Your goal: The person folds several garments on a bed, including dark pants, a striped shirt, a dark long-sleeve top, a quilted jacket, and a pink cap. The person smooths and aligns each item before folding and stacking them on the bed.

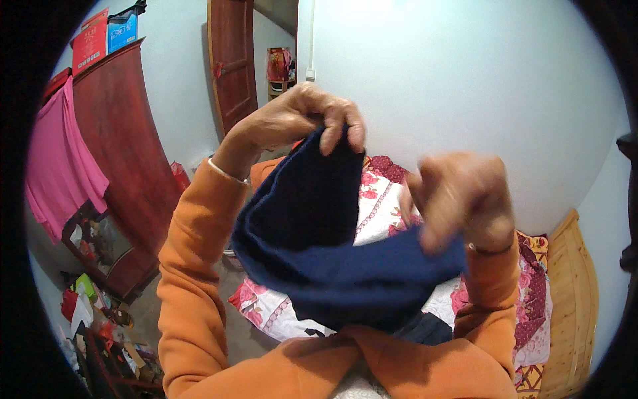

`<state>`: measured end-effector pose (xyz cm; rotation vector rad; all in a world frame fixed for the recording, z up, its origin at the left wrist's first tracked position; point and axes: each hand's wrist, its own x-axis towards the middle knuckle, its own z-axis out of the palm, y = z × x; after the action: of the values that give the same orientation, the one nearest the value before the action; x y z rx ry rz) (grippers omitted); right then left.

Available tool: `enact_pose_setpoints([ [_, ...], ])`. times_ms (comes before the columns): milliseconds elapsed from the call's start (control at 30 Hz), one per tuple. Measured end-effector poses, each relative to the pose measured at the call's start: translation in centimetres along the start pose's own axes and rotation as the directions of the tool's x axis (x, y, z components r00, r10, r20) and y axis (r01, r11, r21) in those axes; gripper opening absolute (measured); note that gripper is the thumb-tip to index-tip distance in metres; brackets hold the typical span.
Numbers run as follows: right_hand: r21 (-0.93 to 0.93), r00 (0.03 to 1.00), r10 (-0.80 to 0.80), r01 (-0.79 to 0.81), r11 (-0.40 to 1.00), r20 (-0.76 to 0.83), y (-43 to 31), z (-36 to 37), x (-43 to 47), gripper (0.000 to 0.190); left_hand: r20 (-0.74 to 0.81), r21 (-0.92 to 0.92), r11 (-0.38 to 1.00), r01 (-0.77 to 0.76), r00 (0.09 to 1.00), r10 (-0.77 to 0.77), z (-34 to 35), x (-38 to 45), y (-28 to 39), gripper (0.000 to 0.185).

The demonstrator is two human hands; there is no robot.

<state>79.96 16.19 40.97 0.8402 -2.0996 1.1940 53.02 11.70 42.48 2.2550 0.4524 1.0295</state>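
Observation:
A dark navy cloth garment (319, 199) hangs between my two hands in front of my chest, its near edge sagging in a curve. My left hand (314, 112), raised higher, pinches the top of it between thumb and fingers. At the right, my right hand (463, 199) is blurred by motion and grips the garment's other end. The kind of garment cannot be told from its folds. Below it, more dark cloth (426, 326) shows on the bed, partly hidden by the garment and my orange sleeves.
A bed with a white, rose-patterned cover (379, 199) lies before me, with a wooden headboard (568, 309) at the right. To the left stand a dark red wardrobe (124, 129) with pink cloth (65, 164) draped on it and a cluttered rack (114, 349). A wooden door (234, 65) stands ajar behind.

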Motion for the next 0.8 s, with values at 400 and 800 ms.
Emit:
enact_pose_setpoints([
  [400, -0.538, 0.857, 0.085, -0.392, 0.746, -0.508, 6.2, -1.4, 1.2, 0.021, -0.308, -0.293, 0.956, 0.024, 0.944, -0.118, -1.2, -1.9, -3.6, 0.055],
  [800, -0.613, 0.799, -0.108, -0.358, 0.704, -0.591, 3.7, -3.4, 3.9, 0.027, -0.556, 0.489, 0.864, 0.119, 0.806, 0.203, 1.7, -5.9, -6.3, 0.058],
])
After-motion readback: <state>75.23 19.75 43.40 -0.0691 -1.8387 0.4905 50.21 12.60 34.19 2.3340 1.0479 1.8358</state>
